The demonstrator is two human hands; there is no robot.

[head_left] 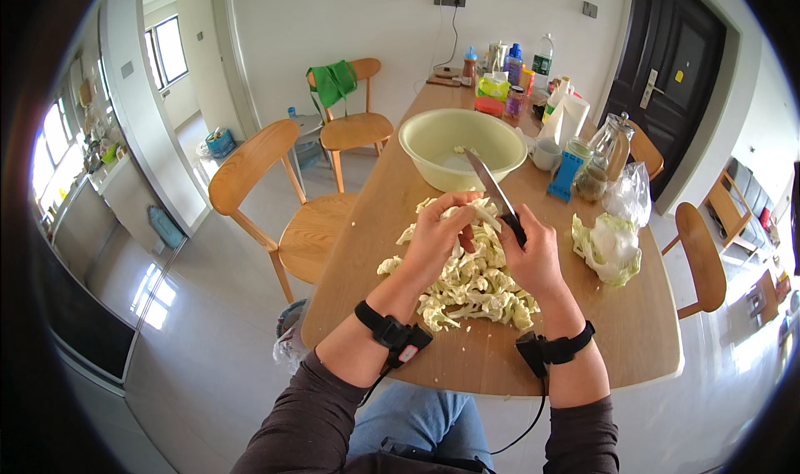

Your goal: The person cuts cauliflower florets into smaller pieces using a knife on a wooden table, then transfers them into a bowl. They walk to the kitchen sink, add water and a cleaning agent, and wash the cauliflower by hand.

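Over the heap of cut cauliflower pieces [475, 286] on the wooden table, my left hand [440, 228] is closed on a pale cauliflower floret [485, 213]. My right hand [531, 249] grips the black handle of a kitchen knife [490, 178], its blade pointing up and away. The blade's lower part is close to the floret; whether they touch I cannot tell. Just beyond both hands stands a large pale-green basin [417, 153], with a small white piece inside. To the right of my right hand lies a leafy cauliflower remnant [608, 245].
Along the table's right side are a glass pitcher [615, 145], a white mug [546, 154], a blue packet [567, 175] and a clear plastic bag [629, 195]. Several bottles and jars crowd the far end. Wooden chairs [312, 236] flank the table. A bin [292, 317] stands by its left edge.
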